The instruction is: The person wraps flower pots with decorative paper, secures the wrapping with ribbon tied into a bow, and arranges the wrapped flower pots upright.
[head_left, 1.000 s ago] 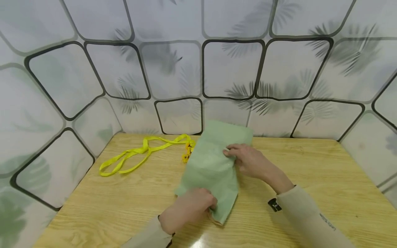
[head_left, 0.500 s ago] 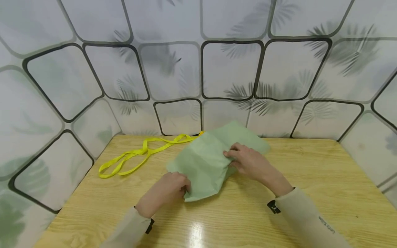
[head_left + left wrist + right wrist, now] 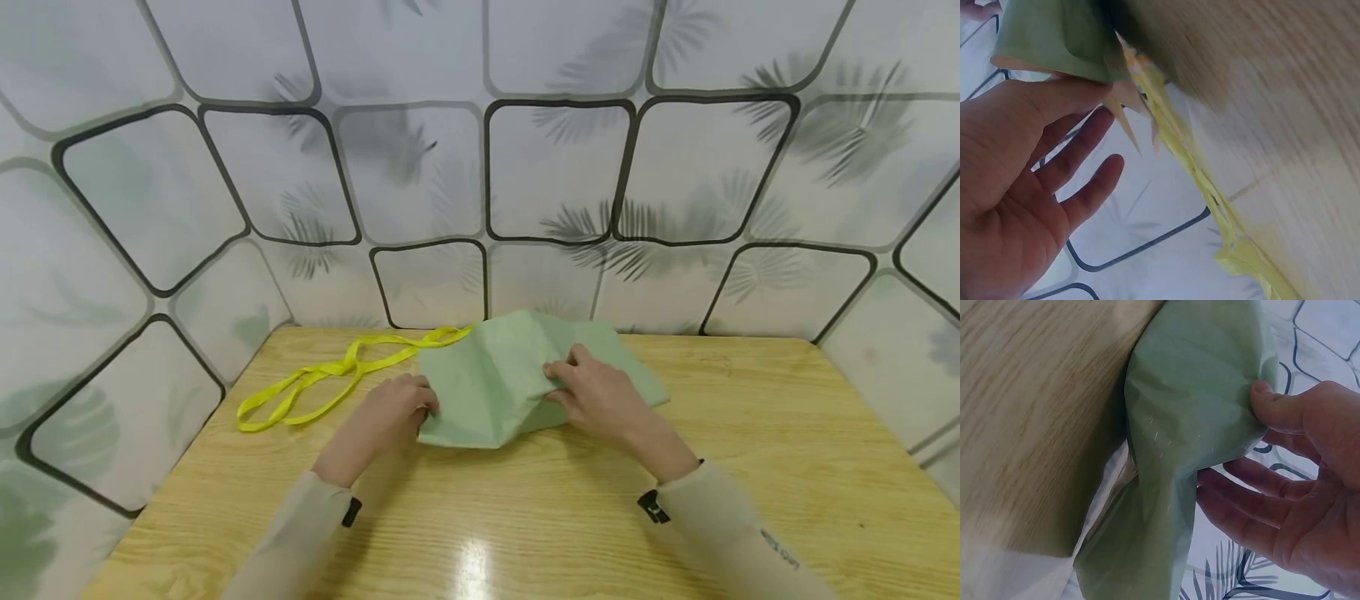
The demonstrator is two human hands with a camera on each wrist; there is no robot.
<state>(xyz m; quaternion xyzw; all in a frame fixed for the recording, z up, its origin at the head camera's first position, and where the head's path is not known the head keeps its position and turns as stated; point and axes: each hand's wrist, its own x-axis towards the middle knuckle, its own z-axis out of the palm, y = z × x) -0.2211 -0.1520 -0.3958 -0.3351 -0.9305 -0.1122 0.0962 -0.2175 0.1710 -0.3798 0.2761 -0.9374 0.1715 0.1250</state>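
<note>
Wall covering (image 3: 420, 200) fills the whole back, pale with dark rounded grid lines and grey fronds. Then there's a yellowish wood-grain surface (image 3: 450, 517). Towards its back sits a creased pale-green sheet (image 3: 472, 392), paper or fabric, can't tell, long axis roughly left to right. Flat bright-yellow ribbon (image 3: 348, 364), loosely looped, runs up to its back left corner. Right hand (image 3: 600, 396) pinches a fold on the near side, thumb on one face, fingers behind, so most of the green is left of it. Left hand (image 3: 386, 412) pinches the left end, other fingers loose, sheet off to its right; both touch it, so neither's nearer
</note>
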